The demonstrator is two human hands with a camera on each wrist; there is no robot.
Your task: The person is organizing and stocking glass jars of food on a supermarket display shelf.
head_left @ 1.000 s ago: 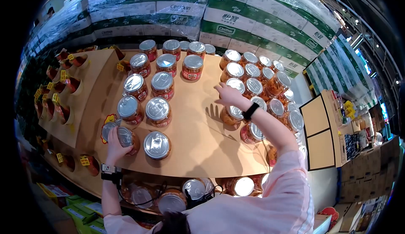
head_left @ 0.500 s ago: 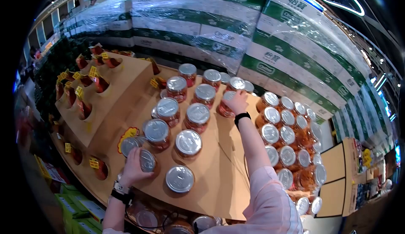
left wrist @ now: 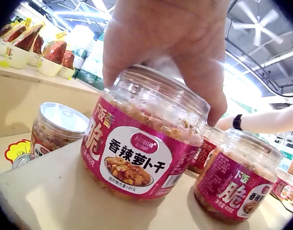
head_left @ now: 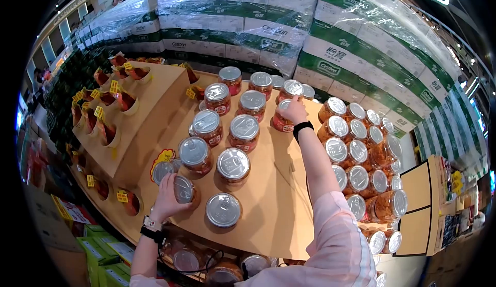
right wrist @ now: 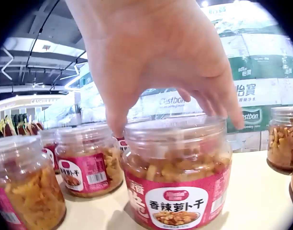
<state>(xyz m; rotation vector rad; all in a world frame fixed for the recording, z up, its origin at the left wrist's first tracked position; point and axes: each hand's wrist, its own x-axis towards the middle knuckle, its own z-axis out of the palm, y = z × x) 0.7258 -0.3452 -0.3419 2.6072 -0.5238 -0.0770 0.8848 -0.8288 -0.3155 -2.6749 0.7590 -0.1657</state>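
Observation:
My left hand [head_left: 165, 201] grips the lid rim of a red-labelled jar [head_left: 187, 191] at the table's front left; the left wrist view shows the hand [left wrist: 170, 43] arched over this jar [left wrist: 141, 148], thumb and fingers at either side. Farther back, my right hand [head_left: 295, 111] is over another jar [head_left: 281, 123]. From the right wrist view, this hand [right wrist: 156, 57] spans the lid of the jar [right wrist: 177, 187], thumb at the left rim and fingers at the far right side. Both jars stand on the wooden table [head_left: 268, 183].
Rows of similar jars [head_left: 233, 164] stand between my hands, and a dense group [head_left: 357, 178] is at the right. At the left, a stepped wooden display [head_left: 150, 116] holds cups with yellow tags. Wrapped green-and-white cartons [head_left: 232, 26] rise behind; more jars [head_left: 225, 274] are below the front edge.
My right hand has moved from beside the right-hand jars to a jar farther back and left, and has its fingers about the lid. My left hand stays at its jar. The head view has shifted.

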